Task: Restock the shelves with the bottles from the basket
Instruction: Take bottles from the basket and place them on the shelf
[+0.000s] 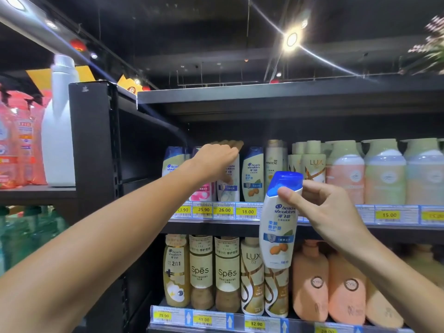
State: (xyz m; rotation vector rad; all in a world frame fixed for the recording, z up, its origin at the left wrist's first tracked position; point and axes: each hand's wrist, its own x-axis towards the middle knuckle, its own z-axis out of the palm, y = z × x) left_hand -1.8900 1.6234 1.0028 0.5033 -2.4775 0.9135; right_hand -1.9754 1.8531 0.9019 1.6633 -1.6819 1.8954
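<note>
Nearest you, your right hand pinches the white shampoo bottle just under its blue cap, so the body hangs in front of the shelf edge. It looks like a stiff, smooth plastic bottle that could swing or slip from that high hold; take it lower around the waist before setting it down. Farther in, your left hand reaches flat over the matching bottles on the shelf, fingers straight, touching their tops. No basket is in view

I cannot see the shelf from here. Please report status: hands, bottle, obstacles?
Left hand on top of shelved white bottle. Right hand pinching white blue-capped Head & Shoulders bottle, not yet shelved. Upper shelf row full.
</note>
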